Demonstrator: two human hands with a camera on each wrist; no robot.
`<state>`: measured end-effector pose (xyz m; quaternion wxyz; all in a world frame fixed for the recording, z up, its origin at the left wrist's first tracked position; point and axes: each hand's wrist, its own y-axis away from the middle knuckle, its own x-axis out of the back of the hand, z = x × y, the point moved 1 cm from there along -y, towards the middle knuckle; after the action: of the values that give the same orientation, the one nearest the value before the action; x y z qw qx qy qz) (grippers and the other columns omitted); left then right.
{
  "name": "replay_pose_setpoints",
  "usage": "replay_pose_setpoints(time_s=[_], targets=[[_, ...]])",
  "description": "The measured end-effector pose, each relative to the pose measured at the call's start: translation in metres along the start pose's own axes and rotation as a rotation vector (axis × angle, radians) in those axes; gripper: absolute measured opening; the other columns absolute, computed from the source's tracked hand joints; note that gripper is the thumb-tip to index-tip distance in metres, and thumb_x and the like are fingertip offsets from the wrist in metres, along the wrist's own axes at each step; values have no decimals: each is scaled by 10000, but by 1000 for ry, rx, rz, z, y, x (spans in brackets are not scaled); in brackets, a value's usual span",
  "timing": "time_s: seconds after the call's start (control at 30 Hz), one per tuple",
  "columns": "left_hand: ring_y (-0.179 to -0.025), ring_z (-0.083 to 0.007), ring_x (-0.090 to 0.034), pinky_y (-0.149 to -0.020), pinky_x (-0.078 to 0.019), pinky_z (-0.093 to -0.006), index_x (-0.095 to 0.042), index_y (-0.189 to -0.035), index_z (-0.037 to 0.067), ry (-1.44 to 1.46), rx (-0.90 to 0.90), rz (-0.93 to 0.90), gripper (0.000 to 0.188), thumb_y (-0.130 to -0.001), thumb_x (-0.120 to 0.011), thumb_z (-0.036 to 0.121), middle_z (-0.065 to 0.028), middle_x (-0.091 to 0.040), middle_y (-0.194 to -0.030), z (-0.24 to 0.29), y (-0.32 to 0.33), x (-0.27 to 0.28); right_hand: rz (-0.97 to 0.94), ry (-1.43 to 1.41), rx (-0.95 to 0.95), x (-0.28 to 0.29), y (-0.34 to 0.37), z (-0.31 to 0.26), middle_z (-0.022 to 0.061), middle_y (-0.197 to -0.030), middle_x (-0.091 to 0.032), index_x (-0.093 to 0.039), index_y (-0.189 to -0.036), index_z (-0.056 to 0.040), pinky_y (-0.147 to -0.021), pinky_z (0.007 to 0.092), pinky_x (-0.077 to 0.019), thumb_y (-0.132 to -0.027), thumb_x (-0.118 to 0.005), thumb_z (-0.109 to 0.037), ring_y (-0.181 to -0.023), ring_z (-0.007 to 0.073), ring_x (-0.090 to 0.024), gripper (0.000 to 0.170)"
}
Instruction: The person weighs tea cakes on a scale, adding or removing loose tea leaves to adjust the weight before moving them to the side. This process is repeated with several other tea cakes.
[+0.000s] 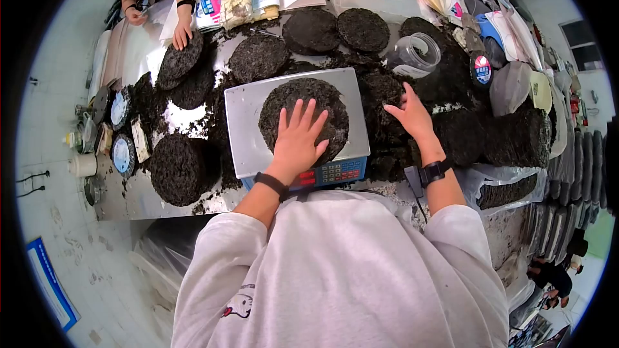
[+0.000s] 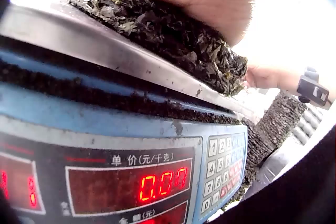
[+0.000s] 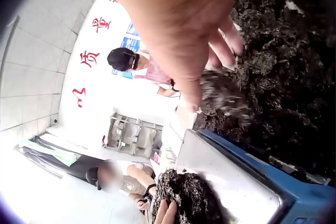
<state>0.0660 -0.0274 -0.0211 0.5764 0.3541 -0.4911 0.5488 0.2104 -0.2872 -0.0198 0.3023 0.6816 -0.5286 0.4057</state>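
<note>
A round cake of dark dried seaweed (image 1: 274,104) lies on the steel pan (image 1: 242,135) of a blue electronic scale (image 1: 351,169). My left hand (image 1: 300,134) rests on top of the cake, palm down, fingers spread. In the left wrist view, leafy flakes show along the cake's edge (image 2: 173,40) beneath the heel of the hand. Right of the scale, my right hand (image 1: 416,116) hovers at a heap of loose seaweed (image 3: 283,71), thumb and forefinger apart. A blurred clump of seaweed (image 3: 226,98) shows just below its thumb and fingers in the right wrist view.
More seaweed cakes (image 1: 311,31) lie behind the scale, and another (image 1: 177,169) stands at left. A clear plastic jar (image 1: 416,55) sits behind the heap. Across the table, a person's hand (image 1: 183,32) touches a cake. Packaged discs (image 1: 122,154) stand at the left edge.
</note>
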Motion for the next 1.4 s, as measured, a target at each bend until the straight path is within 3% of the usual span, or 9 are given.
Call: replay_pose_setpoints(time_s=[0.1,0.23,0.43,0.57,0.8,0.93,1.13,1.33,1.4], targets=[[-1352,-322,-229,-1086,-159,-533,-413,-1353,183,-5,13,0,619,-798,-615,365,-116,-294,-1451,1,-1,1,86,-399,-59,0,15,-11,183,-932,-642,-500,-1184,27,-761,332,-493,-770,-682,-285,-864,257,-631,549],[-1353,-321,-228,-1089,-158,-526,-402,-1357,163,6,15,2,630,-796,-619,349,-115,-290,-1453,1,-1,1,-540,-1041,-467,-73,60,-49,106,-865,-656,-538,-1109,62,-620,276,-503,-752,-727,-201,-767,144,-621,482],[-1353,-330,-236,-1092,-152,-518,-406,-1341,82,75,75,90,619,-791,-619,269,-143,-304,-1443,-9,9,8,-504,-819,-290,-94,42,-79,100,-931,-612,-523,-1053,36,-680,319,-497,-683,-772,-243,-821,186,-597,526],[-1360,-333,-219,-1096,-147,-513,-366,-1352,59,119,199,107,653,-781,-645,209,-166,-274,-1451,-12,11,28,-681,-1360,-364,-90,28,-104,109,-1066,-596,-499,-1137,-6,-772,331,-516,-775,-668,-84,-959,198,-592,407],[-1311,-364,-300,-1084,-219,-431,-380,-1314,-22,5,521,465,609,-740,-585,-16,-205,-341,-1402,-65,85,112,-51,-1757,-395,-49,-131,-65,33,-948,-613,-503,-990,-91,-601,309,-496,-836,-633,-84,-787,150,-609,201],[-1288,-375,-328,-1069,-253,-428,-365,-1317,-36,-86,714,443,497,-856,-524,63,-208,-339,-1399,-83,138,109,221,-1889,-354,-74,-194,-11,39,-947,-617,-510,-1016,-72,-742,358,-505,-823,-664,-122,-864,179,-614,252],[-1281,-382,-333,-1057,-273,-432,-372,-1321,-20,-141,682,268,507,-852,-542,70,-205,-343,-1398,-75,133,107,-180,-1429,-434,-67,-78,47,72,-941,-640,-551,-1094,-7,-710,274,-515,-811,-668,-113,-810,160,-637,324],[-1258,-375,-369,-1028,-313,-446,-387,-1318,-11,-154,517,195,485,-870,-533,101,-196,-366,-1386,-88,108,99,393,98,-204,48,76,168,187,-1304,-453,-452,-1257,-48,-988,398,-379,-676,-764,-189,-1193,338,-437,674],[-1257,-377,-370,-1024,-317,-449,-387,-1317,-14,-152,455,171,478,-876,-527,109,-197,-366,-1385,-84,92,98,199,345,-443,49,101,218,187,-1385,-372,-355,-1346,-52,-1025,425,-339,-679,-772,-283,-1271,345,-355,820]])
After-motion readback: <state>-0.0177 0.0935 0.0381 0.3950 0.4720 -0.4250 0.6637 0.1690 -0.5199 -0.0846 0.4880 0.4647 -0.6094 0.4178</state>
